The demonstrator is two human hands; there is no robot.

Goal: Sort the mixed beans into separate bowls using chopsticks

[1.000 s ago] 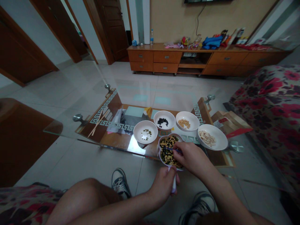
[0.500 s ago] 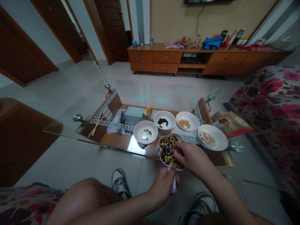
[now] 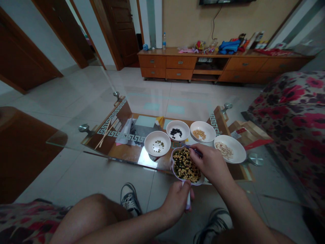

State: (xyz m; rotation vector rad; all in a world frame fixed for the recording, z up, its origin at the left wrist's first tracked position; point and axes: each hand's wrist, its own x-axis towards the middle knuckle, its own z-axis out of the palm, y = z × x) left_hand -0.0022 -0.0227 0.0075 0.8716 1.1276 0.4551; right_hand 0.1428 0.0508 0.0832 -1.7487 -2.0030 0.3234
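Observation:
My left hand (image 3: 176, 200) is shut around the white handle (image 3: 188, 200) of a lobed white dish (image 3: 174, 169), which is heaped with mixed dark and yellow beans. My right hand (image 3: 209, 166) is above the dish's far right side, pinching a thin blue stick (image 3: 193, 150) whose tip reaches up and left past the rim. Beyond the dish stand white bowls of sparse green beans (image 3: 157, 143), black beans (image 3: 178, 130) and yellow soybeans (image 3: 202, 131). Just right of my right hand, a fourth white bowl (image 3: 230, 149) holds pale slivers.
The bowls rest on a glass-topped table (image 3: 63, 142) with steel corner fittings and a patterned wooden lower shelf. A cardboard box (image 3: 250, 134) lies at its right, beside a floral sofa (image 3: 291, 112). A wooden cabinet (image 3: 177, 64) stands farther back.
My right hand has shifted up and toward the far side, with the blue stick now angled away over the rim. The dish has turned slightly, showing more of its right lobe.

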